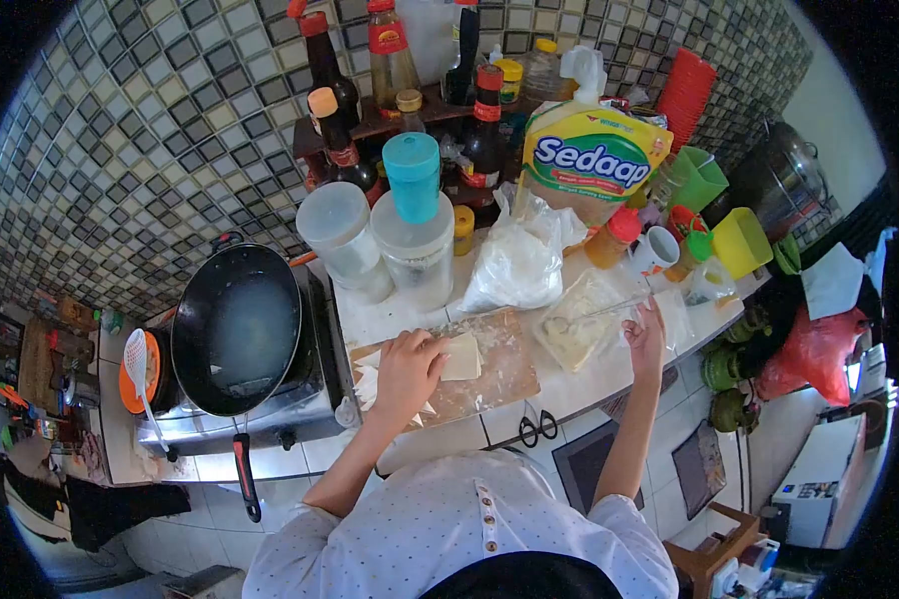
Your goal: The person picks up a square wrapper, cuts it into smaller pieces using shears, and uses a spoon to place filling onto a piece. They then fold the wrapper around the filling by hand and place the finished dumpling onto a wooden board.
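My left hand (410, 371) rests on the wooden board (509, 371), its fingers bent together over the edge of pale square sheets (461, 357). White folded pieces (368, 384) lie at its left, partly under the wrist. My right hand (646, 337) is raised at the right of a clear plastic bag (575, 329) with a pale filling. Its fingers are pinched at the end of a thin utensil (609, 308) that reaches into the bag. The fingertips are small, so the grip shows only roughly.
A black wok (238, 329) with cloudy liquid sits on the stove at left, its handle (245, 479) jutting forward. Lidded tubs (345, 235), a white powder bag (517, 255) and a yellow Sedaap pouch (589, 160) stand behind the board. Black scissors (538, 427) lie at the counter's front edge.
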`<state>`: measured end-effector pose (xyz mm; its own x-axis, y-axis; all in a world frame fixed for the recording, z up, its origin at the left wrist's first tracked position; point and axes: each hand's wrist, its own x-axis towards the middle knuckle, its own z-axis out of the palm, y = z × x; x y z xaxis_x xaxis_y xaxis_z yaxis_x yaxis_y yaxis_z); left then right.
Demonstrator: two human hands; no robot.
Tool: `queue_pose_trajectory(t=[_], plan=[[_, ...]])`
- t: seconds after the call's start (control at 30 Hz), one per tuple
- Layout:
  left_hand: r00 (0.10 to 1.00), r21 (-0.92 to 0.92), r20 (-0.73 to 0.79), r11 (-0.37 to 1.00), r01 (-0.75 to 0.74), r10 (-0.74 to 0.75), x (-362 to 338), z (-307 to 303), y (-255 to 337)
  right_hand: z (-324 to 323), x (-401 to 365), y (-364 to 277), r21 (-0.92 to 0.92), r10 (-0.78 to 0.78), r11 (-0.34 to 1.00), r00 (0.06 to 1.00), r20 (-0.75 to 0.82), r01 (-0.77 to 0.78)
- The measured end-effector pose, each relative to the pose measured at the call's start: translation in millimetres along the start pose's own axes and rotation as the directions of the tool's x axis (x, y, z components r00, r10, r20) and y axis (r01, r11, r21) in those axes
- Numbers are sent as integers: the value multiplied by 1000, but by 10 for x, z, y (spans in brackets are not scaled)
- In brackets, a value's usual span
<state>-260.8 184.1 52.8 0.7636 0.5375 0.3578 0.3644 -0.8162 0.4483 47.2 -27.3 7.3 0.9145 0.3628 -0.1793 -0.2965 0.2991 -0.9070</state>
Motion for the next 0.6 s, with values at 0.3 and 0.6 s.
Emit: queue_pose_trajectory(t=[0.3,0.6], plan=[[1000,-104,7,994,15,-14,64,3,24,296,-505,-100,-587,-327,734,935,136,342],[954,-533,136,792,299,-268,36,-122,136,-26,-817,80,-459,-413,778,900,140,428]])
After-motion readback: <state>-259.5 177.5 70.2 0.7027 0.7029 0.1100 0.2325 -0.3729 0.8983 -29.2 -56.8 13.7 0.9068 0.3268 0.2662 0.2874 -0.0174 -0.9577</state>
